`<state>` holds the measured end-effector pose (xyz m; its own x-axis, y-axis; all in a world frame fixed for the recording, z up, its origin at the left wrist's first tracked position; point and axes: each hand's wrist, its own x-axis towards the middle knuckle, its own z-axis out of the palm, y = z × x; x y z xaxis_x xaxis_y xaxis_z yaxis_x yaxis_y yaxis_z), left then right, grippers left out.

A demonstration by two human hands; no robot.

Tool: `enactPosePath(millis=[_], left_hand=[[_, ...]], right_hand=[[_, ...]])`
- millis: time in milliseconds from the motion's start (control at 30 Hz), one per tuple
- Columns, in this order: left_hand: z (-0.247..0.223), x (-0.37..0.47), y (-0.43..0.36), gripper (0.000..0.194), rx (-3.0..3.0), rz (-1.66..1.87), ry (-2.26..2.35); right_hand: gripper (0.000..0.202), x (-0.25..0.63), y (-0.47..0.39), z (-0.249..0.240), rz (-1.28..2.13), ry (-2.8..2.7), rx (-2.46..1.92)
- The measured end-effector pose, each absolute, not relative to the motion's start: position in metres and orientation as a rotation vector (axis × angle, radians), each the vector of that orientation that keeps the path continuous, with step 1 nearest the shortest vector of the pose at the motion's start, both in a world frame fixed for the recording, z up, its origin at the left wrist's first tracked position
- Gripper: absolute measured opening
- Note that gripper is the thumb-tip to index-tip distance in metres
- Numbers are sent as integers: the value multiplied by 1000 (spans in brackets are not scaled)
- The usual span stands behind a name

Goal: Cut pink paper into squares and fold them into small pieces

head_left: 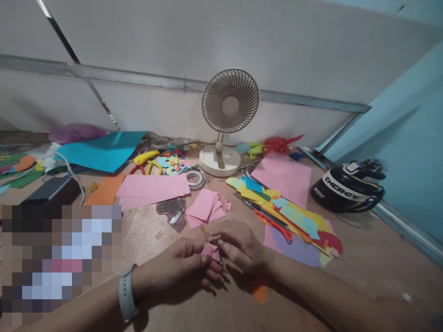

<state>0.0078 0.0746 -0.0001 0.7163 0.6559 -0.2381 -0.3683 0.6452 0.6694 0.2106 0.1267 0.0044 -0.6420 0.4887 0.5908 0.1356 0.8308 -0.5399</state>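
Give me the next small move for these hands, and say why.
I'd probably press the small pink paper's fold flat with the right hand's thumb. The left hand already pins it under its thumb, the right fingertips are right beside it, and the piece looks folded, though its creases are too small to judge.

Passage between pink slips (pixel 203 206) and orange-handled scissors (pixel 273 223), fan (pixel 230 106) beyond

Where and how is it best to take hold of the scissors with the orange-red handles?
Probably take the scissors by the handles, coming from the near right side. They lie slantwise by the paper pieces, with the handle end turned toward the person and the blades pointing away, so this approach should keep fingers off the blades.
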Motion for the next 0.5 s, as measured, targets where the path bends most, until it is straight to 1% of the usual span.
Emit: enactPosePath(millis=[33,100,167,367,500], left_hand=[[0,8,74,29,646,606,492],[1,9,74,32,727,580,485],[4,7,75,33,873,541,492],[12,3,77,44,1233,449,571],[11,3,77,40,1152,439,542]], right_hand=[[22,210,126,6,627,-2245,-544],[36,208,123,9,637,-2320,-625],[45,206,122,9,616,-2423,-581],[47,205,120,9,717,-2568,-462],[50,208,123,11,842,-2590,-406]])
